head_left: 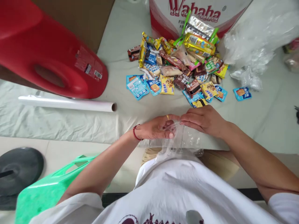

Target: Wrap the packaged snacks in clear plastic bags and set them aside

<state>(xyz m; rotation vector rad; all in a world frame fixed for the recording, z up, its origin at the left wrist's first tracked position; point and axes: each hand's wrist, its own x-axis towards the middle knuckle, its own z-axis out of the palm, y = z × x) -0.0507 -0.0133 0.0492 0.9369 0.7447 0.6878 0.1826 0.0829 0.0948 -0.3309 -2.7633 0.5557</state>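
A clear plastic bag hangs between my hands at the table's front edge, close to my white shirt. My left hand, with a ring and a red wrist cord, pinches the bag's upper left part. From the right, my right hand grips the bag's top edge with fingers pressed together, and the fingertips of both hands meet. Just beyond them lies a heap of wrapped snacks in gold, brown, blue and yellow packets. One blue snack packet lies apart on the right.
A large red jug and a white roll are on the left. Behind the heap stands a Wahaba-lettered carton. Crumpled clear plastic lies at right. Below left are a green plastic stool and a black round base.
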